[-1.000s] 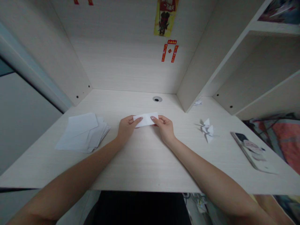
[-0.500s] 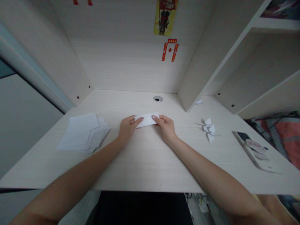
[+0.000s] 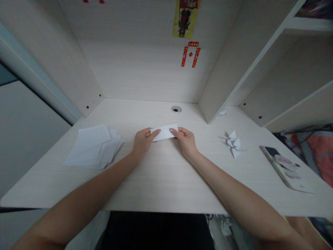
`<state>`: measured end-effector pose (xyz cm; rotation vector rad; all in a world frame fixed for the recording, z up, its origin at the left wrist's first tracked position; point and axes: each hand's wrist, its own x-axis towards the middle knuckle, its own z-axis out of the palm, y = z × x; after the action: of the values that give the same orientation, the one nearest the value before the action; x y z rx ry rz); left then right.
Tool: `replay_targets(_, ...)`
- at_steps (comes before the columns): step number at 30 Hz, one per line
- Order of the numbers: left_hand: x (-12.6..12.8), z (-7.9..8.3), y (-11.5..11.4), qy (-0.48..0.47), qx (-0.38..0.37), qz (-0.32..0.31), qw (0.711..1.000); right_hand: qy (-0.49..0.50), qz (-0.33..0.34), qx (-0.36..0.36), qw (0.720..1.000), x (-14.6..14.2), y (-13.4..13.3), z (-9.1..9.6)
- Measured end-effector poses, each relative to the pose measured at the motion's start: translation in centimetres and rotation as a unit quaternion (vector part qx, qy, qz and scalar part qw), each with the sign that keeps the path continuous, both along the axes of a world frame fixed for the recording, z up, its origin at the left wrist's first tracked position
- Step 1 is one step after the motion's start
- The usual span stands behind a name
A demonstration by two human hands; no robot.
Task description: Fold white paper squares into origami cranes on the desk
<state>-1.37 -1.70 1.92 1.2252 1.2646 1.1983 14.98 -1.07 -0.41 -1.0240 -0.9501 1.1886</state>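
Observation:
A small folded white paper (image 3: 165,132) is held over the middle of the pale wooden desk (image 3: 161,173). My left hand (image 3: 142,141) pinches its left end, thumb on top and fingers curled beneath. At the other end, my right hand (image 3: 185,140) grips it the same way. Both forearms reach in from the near edge of the desk.
A loose stack of white sheets (image 3: 95,146) lies at the left. A folded white paper figure (image 3: 232,142) sits at the right, with a phone or booklet (image 3: 282,167) beyond it near the edge. A cable hole (image 3: 176,109) is at the back. Shelf walls rise on both sides.
The hands and the folded paper hold almost the same pose; only the camera view has shifted slightly.

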Motion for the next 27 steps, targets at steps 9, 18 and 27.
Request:
replay_targets(9, 0.3, 0.5, -0.4, 0.001, 0.011, 0.014, 1.000, 0.000, -0.001, -0.001, 1.000, 0.0, -0.1, 0.2)
replay_targets(18, 0.1, 0.0, 0.0, -0.008, -0.010, -0.010, 1.000, -0.011, -0.007, -0.006, 1.000, 0.1, 0.1, 0.0)
replay_targets(27, -0.4, -0.9, 0.5, 0.035, -0.003, -0.089, 0.995, -0.014, -0.014, 0.007, 1.000, 0.1, 0.0, 0.4)
